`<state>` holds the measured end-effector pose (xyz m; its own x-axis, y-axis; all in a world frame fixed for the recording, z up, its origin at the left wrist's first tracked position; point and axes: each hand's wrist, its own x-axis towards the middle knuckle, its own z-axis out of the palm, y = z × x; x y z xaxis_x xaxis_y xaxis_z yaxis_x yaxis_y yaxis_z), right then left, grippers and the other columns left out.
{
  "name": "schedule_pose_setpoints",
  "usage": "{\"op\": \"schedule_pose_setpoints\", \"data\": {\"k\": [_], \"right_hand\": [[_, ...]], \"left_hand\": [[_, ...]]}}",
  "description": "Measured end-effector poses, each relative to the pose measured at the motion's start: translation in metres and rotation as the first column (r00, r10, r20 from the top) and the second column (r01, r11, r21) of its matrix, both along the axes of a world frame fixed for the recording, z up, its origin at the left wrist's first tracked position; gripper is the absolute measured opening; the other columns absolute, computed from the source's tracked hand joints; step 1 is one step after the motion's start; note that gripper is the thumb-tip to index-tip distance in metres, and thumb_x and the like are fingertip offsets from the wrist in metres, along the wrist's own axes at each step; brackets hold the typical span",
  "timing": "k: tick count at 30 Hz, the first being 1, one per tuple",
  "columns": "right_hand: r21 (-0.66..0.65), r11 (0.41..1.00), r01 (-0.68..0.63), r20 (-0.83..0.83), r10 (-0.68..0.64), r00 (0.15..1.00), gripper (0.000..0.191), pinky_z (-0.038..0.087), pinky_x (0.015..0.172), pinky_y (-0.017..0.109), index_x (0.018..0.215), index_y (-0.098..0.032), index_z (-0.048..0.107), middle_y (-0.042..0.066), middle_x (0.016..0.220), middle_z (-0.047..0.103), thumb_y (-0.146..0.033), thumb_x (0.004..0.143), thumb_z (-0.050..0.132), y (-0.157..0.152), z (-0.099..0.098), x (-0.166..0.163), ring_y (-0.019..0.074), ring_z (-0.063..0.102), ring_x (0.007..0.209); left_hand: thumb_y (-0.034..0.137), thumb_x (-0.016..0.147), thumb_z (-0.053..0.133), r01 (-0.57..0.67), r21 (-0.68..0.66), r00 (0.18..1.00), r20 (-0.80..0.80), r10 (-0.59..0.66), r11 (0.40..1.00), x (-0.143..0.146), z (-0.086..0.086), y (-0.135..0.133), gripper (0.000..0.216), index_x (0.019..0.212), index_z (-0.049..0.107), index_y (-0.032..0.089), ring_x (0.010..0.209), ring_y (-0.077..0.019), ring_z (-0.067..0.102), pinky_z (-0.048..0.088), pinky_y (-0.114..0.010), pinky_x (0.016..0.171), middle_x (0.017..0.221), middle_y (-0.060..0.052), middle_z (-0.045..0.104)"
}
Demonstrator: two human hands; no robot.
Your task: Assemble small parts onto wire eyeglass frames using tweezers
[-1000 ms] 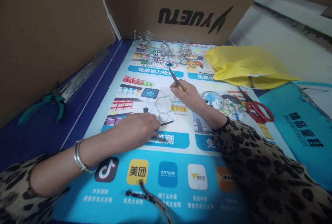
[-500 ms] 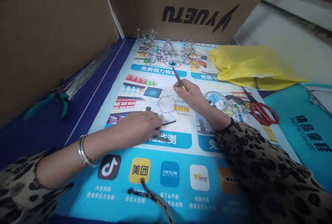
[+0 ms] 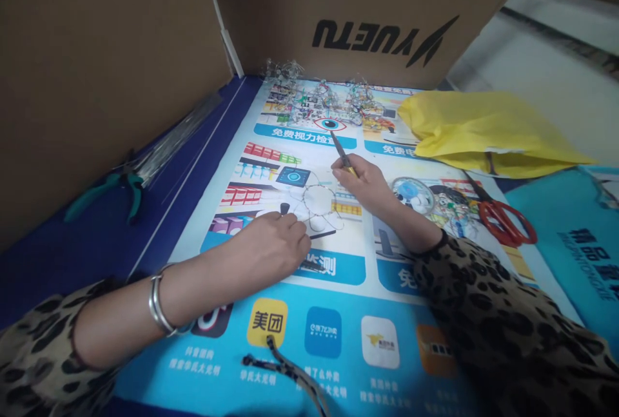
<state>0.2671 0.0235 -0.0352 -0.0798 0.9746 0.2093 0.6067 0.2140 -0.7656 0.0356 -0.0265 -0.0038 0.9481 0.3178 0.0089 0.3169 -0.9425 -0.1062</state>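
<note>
A thin wire flower frame (image 3: 319, 201) lies on a printed blue poster (image 3: 319, 333) in the middle of the table. My left hand (image 3: 268, 246) rests on the poster with its fingers curled and pressed on the frame's near edge. My right hand (image 3: 365, 182) is closed round a slim tool with a yellow grip (image 3: 342, 154), its metal tip pointing away toward the back of the table. Both forearms lie on the poster, in leopard-print sleeves; a silver bangle is on the left wrist.
Cardboard walls (image 3: 111, 49) stand at the left and back. Teal pliers (image 3: 118, 188) and a bundle of wire rods (image 3: 178, 136) lie at the left. Finished wire pieces (image 3: 324, 95) sit at the back; a yellow bag (image 3: 483, 130), red scissors (image 3: 505, 217) and a bead pile (image 3: 435, 201) are at the right.
The view has drifted so everything sits a little lower and to the right. Both hands keep their hold on the wire frame and the tool; no clear movement of either.
</note>
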Motion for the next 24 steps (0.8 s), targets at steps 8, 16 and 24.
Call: {"op": "schedule_pose_setpoints", "data": {"k": [8,16,24], "right_hand": [[-0.005,0.999,0.042,0.184,-0.040,0.982,0.023,0.040,0.061,0.029,0.088,-0.022,0.059,0.002,0.076,0.062,-0.041,0.077,0.051,0.000,0.001,0.000,0.0185,0.055,0.069],[0.012,0.999,-0.048,0.239,0.044,0.970,0.018,0.043,0.066,0.030,0.082,-0.025,0.054,0.002,0.078,0.061,-0.041,0.080,0.048,-0.004,0.009,0.002,0.0196,0.056,0.073],[-0.143,0.968,-0.207,0.150,0.228,0.962,0.018,0.041,0.067,0.026,0.081,-0.020,0.057,0.000,0.076,0.060,-0.036,0.080,0.049,-0.022,0.041,-0.011,0.0152,0.054,0.072]], "left_hand": [[0.009,0.085,0.041,0.002,0.003,0.995,0.101,-0.003,1.000,-0.004,-0.001,0.004,0.012,0.086,0.053,0.013,0.076,-0.0207,0.051,0.036,-0.032,0.059,0.082,-0.010,0.058],[0.011,0.085,0.040,-0.044,0.045,0.982,0.188,0.035,0.998,-0.007,-0.003,0.013,0.013,0.088,0.053,0.011,0.074,-0.0201,0.054,0.040,-0.033,0.062,0.082,-0.012,0.060],[0.021,0.087,0.040,-0.252,-0.234,0.940,0.172,0.295,0.939,-0.006,-0.014,0.023,0.022,0.104,0.052,0.018,0.074,-0.0188,0.059,0.041,-0.029,0.062,0.085,-0.007,0.063]]}}
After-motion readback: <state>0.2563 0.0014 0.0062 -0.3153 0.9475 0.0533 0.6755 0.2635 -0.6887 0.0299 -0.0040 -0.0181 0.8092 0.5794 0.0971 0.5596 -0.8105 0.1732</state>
